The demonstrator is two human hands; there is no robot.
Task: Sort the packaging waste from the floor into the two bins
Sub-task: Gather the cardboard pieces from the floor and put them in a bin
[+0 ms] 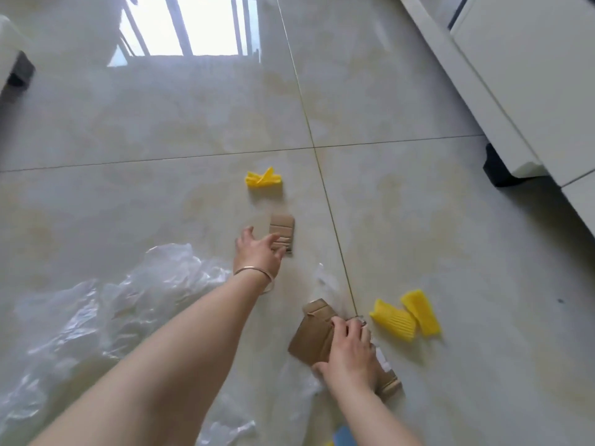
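While my right hand (349, 350) grips two cardboard pieces (314, 338), my open left hand (259, 249) touches a third (282, 231). I count three yellow foam nets (406, 316); clear plastic film (106, 304) sprawls left of both.

A single wide-angle camera on the person's head looks forward and steeply down at the glossy pale tiled floor (161, 130). Both bare forearms reach in from the lower edge, close beneath the lens.
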